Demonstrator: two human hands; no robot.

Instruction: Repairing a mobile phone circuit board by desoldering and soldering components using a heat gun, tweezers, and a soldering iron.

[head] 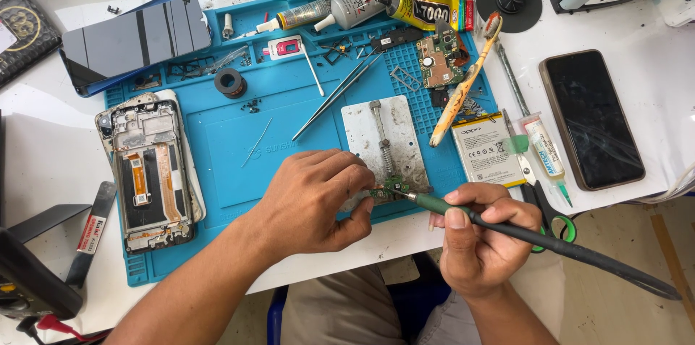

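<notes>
Tweezers of thin silver steel (340, 91) lying crossed on the blue silicone work mat (289, 135), with a bare phone frame (148, 175) to the left and a white flat battery (486, 149) and green-handled scissors (546, 207) crowding the right. Hiding partly under the fingertips (362, 196), too small to make out in detail: a small green circuit board (391, 187) sitting on the grey metal clamp plate (384, 142). Pinching that board's left end with the left hand (311, 200), clenching the right hand (481, 240) around a green-and-black soldering iron (521, 233), tip touching the board's right end.
</notes>
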